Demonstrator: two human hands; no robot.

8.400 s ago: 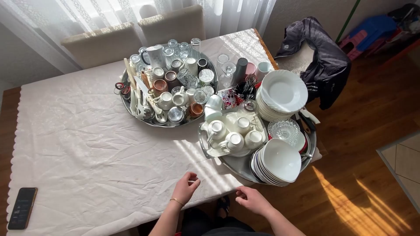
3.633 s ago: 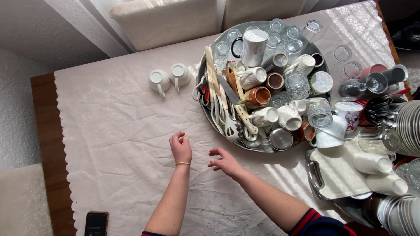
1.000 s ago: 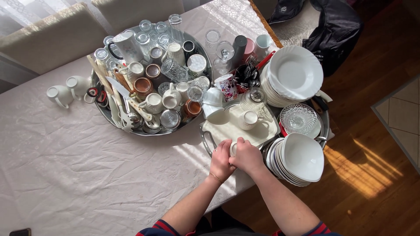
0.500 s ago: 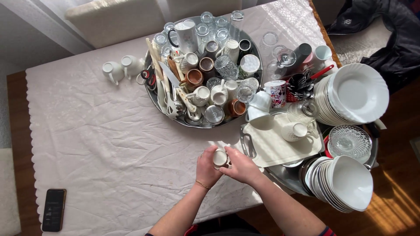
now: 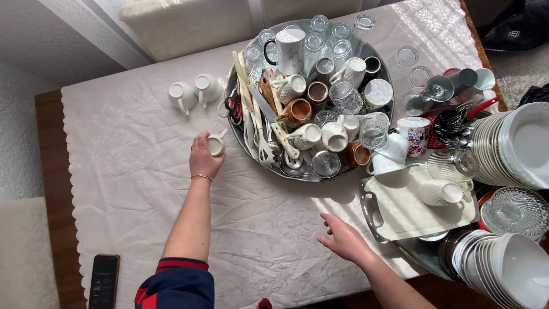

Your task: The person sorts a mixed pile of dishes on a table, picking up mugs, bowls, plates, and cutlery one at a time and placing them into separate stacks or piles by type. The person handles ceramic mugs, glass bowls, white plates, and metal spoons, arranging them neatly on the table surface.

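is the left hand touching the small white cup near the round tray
Touching. The head view shows the left hand wrapped around the small white cup, its fingers against the side, on the tablecloth beside the round tray.

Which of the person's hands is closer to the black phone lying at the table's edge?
The left. The left hand grips a small white cup up-table from the black phone; the right hand hovers open, farther away, beside the rectangular tray.
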